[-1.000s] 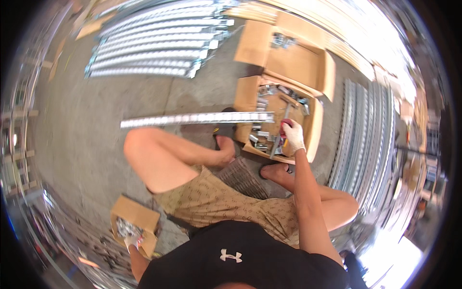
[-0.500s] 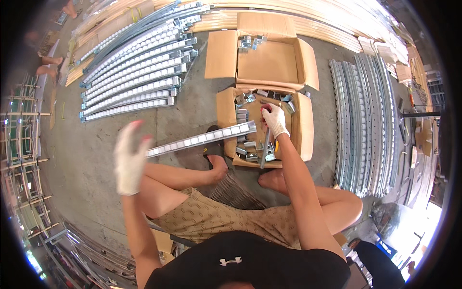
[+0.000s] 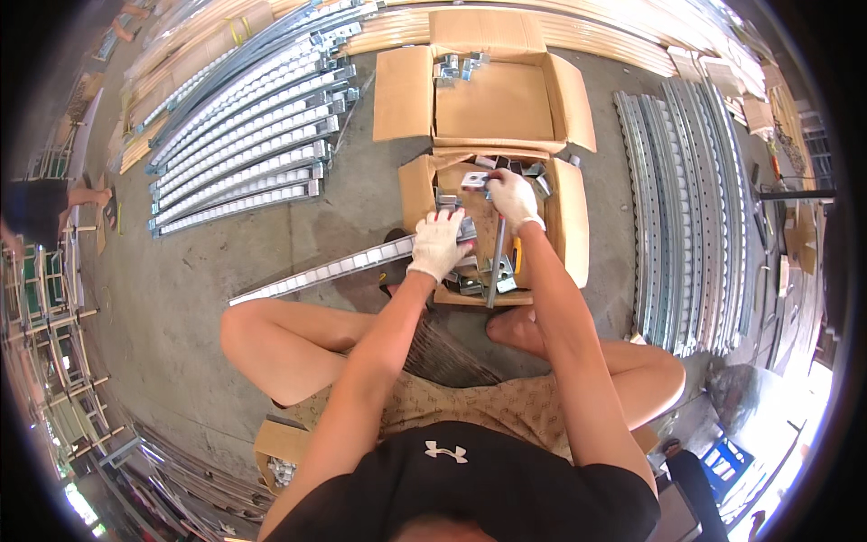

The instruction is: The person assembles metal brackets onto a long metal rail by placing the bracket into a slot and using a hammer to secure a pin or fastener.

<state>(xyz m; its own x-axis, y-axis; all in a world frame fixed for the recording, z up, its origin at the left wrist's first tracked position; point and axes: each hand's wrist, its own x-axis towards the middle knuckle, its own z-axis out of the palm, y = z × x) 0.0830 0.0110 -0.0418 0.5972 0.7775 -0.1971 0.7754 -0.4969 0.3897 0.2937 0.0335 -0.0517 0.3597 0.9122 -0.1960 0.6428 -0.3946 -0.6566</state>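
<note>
A long roller track (image 3: 325,273), a metal channel with white rollers, lies slanted in front of me with its right end at the near cardboard box (image 3: 571,239). My left hand (image 3: 439,244), in a white glove, is closed over the track near that end. My right hand (image 3: 515,199), gloved too, pinches a flat silvery metal bracket (image 3: 474,181) above the box. More metal brackets (image 3: 506,275) lie loose inside. A grey metal bar (image 3: 497,262) leans over the box's near edge, beside a yellow-handled tool (image 3: 517,256).
Behind stands another open box (image 3: 483,135) with several brackets in its corner. Roller tracks (image 3: 244,135) lie in rows at the far left, and perforated metal rails (image 3: 682,217) at the right. A person's arm (image 3: 86,196) shows at the left edge. My bent legs flank the near side.
My left hand has come from the far left to the track's right end. The right hand has moved slightly up, and a bracket now shows in its fingers. A person has appeared at the left.
</note>
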